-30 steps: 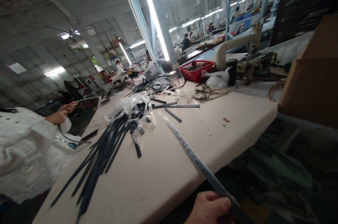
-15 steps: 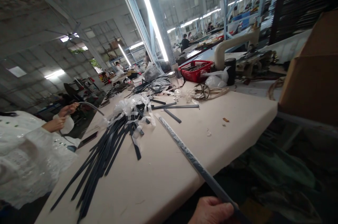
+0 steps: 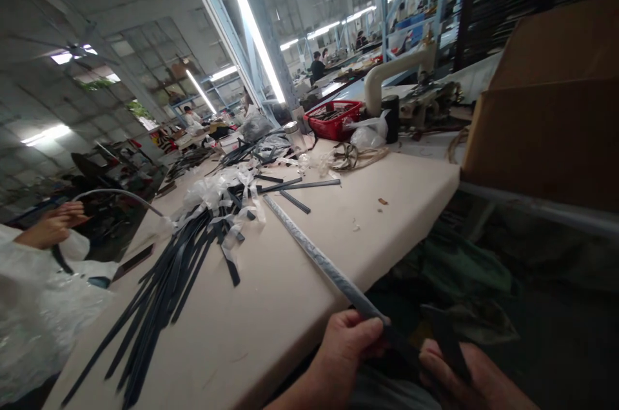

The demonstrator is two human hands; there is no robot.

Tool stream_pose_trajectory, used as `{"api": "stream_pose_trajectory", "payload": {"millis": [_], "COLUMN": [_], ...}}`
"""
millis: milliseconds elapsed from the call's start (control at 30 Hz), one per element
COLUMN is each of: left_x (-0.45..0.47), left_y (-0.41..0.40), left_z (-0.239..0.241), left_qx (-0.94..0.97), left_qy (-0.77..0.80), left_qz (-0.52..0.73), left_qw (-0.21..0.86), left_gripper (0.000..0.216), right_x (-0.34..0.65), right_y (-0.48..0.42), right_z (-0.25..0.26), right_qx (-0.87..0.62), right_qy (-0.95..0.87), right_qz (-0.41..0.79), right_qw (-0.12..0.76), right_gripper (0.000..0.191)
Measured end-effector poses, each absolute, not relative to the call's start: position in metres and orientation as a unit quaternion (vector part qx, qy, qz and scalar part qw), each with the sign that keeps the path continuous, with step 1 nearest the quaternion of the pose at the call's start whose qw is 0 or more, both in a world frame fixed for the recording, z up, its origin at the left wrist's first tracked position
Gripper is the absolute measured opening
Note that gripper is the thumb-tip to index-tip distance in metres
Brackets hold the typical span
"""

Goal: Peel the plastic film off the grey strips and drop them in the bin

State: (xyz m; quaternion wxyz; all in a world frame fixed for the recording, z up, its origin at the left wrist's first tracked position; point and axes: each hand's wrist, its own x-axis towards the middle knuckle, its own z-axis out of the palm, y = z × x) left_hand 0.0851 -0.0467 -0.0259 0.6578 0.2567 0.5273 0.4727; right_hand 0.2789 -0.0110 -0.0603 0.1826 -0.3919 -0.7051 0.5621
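Head-worn view, tilted, facing forward and down across table (image 3: 271,313), hands (image 3: 344,340) close.

On my feed a long, straight white tube light (image 3: 251,23) glares at eleven o'clock; four o'clock lies in blurred shadow.

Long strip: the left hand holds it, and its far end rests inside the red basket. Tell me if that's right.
The far end is wrong: in the head view, the long strip ends on the tabletop, apart from the red basket. The left hand does hold it.
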Motion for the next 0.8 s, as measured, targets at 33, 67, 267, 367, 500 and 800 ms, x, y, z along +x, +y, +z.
{"api": "stream_pose_trajectory", "payload": {"millis": [33,67,267,367,500,800], "left_x": [0.085,0.086,0.080,0.073,0.073,0.043], "left_y": [-0.047,-0.048,-0.043,-0.042,-0.045,-0.004], "left_z": [-0.026,-0.025,-0.012,-0.003,-0.002,0.016], "left_qx": [0.267,0.274,0.190,0.178,0.213,0.160], "left_qy": [0.517,0.507,0.496,0.483,0.449,0.411], "left_qz": [0.467,0.460,0.454,0.447,0.441,0.533], "left_qw": [0.666,0.675,0.715,0.732,0.747,0.722], "left_gripper": [0.038,0.037,0.037,0.036,0.026,0.034], "right_x": [0.278,0.277,0.279,0.282,0.269,0.283], "right_y": [-0.012,-0.011,-0.001,0.000,0.005,0.010], "right_z": [-0.056,-0.052,-0.054,-0.055,-0.044,-0.022], "right_qx": [-0.384,-0.375,-0.399,-0.341,-0.191,-0.209], "right_qy": [-0.710,-0.715,-0.671,-0.709,-0.803,-0.736], "right_qz": [0.556,0.550,0.475,0.418,0.360,0.526], "right_qw": [0.199,0.214,0.407,0.455,0.434,0.372], "right_gripper": [0.065,0.065,0.040,0.026,0.031,0.015]}}
